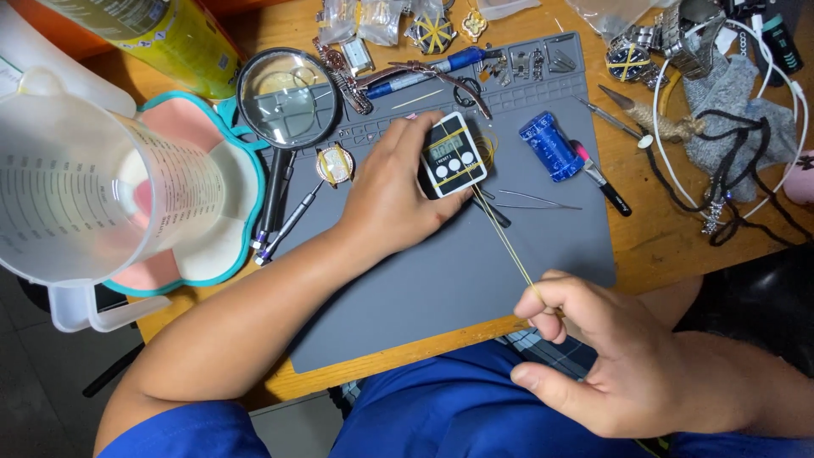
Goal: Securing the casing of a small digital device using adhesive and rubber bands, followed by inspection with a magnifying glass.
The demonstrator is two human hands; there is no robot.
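Head view, and we're looking straight down at a grey work mat on a wooden table. The left hand is clamped around a small black-and-white digital timer, holding it near the top middle of the mat, screen up. A yellow rubber band is looped around that timer and stretched taut, running down and to the right to the right hand. That hand grips the band's far end between thumb and fingers, down at the mat's near edge, well apart from the timer.

To the left of the holding hand lies a magnifying glass, and just below its lens a small watch case. On the right of the mat sits a blue cylinder, with a small brush beside it. A clear measuring jug looms large at the left edge.
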